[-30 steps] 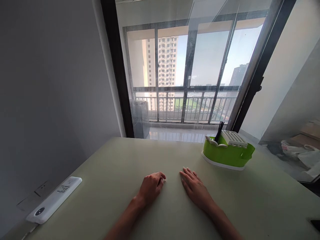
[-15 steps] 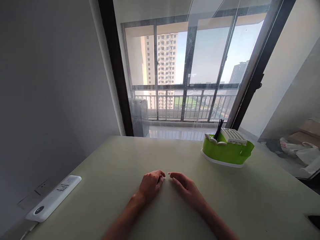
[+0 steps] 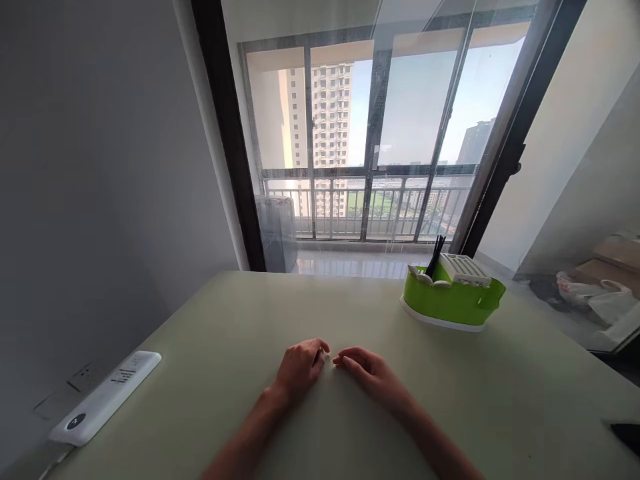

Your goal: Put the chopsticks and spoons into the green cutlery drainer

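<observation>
My left hand (image 3: 301, 363) rests on the pale table, its fingers curled down and its thumb tucked close to them. Facing it, my right hand (image 3: 364, 367) lies on its outer side with thumb and fingertips brought together. A narrow gap separates the two sets of fingertips. Something tiny and pale shows at the fingertips, too small to name. Whatever either hand pinches is hidden by the fingers.
A green holder (image 3: 443, 303) with black sticks and a white slotted part stands at the back right. A white power strip (image 3: 107, 397) with a cable lies along the left edge. A dark object (image 3: 626, 435) sits at the right edge. Beyond the table is a glass door.
The fingers of my right hand have closed further, thumb and fingertips now meeting slightly lower. My left hand has barely moved. The whole view has shifted a little.
</observation>
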{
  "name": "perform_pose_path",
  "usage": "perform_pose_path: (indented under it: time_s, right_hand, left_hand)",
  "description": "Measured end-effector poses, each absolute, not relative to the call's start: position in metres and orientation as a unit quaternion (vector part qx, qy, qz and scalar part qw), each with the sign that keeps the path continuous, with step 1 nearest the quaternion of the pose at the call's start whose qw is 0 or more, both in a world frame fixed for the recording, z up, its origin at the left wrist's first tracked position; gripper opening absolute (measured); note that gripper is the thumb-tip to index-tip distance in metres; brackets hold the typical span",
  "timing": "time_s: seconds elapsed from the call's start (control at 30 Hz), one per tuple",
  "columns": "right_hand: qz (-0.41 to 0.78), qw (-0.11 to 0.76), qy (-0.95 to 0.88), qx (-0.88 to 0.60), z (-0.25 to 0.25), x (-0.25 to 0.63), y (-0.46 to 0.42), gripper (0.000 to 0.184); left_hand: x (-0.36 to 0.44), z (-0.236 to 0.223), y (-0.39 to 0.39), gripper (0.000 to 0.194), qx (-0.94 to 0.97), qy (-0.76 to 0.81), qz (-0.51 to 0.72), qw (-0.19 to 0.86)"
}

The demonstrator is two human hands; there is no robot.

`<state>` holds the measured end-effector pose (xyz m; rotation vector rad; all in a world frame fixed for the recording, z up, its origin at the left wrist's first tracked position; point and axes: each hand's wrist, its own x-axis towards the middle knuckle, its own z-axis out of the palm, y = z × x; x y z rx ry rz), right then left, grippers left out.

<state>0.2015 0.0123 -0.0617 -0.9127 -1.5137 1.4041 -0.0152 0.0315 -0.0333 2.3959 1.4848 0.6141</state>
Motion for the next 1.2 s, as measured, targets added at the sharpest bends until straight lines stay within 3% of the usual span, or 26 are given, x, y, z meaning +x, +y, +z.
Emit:
perform_pose_path:
  time_s: [1.2]
  right_hand:
    - [0.551,0.423,-0.619,-0.367,-0.0627,0.2031,0.0131,0.046]
  left_hand:
    - [-0.0144,-0.0329,0.0312,0.028,0.825,0.509,0.212,0.123]
